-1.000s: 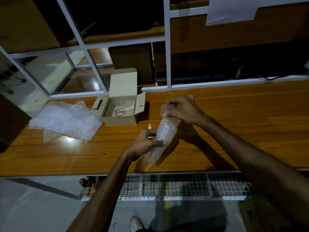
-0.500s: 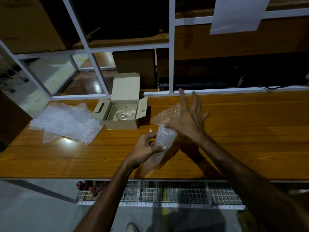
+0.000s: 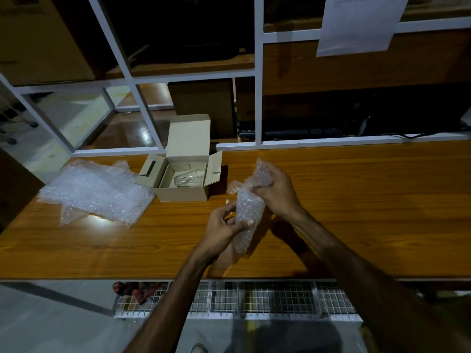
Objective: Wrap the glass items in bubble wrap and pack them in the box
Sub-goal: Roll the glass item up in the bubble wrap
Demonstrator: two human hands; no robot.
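1. Head view: the left hand (image 3: 221, 229) gripped the lower part of a bubble-wrapped bundle (image 3: 247, 212), thumb across its front and fingers curled behind.
2. The right hand (image 3: 276, 193) clenched the loose upper end of the wrap, bunched at the top of the bundle; the bundle was held above the wooden table (image 3: 356, 200), right of centre.
3. The cardboard box (image 3: 184, 174) stood open to the left and farther away, flaps spread, with a clear glass (image 3: 186, 180) lying inside it.
4. A heap of spare bubble wrap (image 3: 96, 192) lay just left of the box, touching its near left corner.
5. A sheet of paper (image 3: 356, 24) hung on the white frame at the far right; its print was too small to read, and no brand showed on the box.
6. The table's near edge ran below the forearms, with a wire mesh tray (image 3: 254, 299) under it; bare tabletop stretched to the right of the hands.
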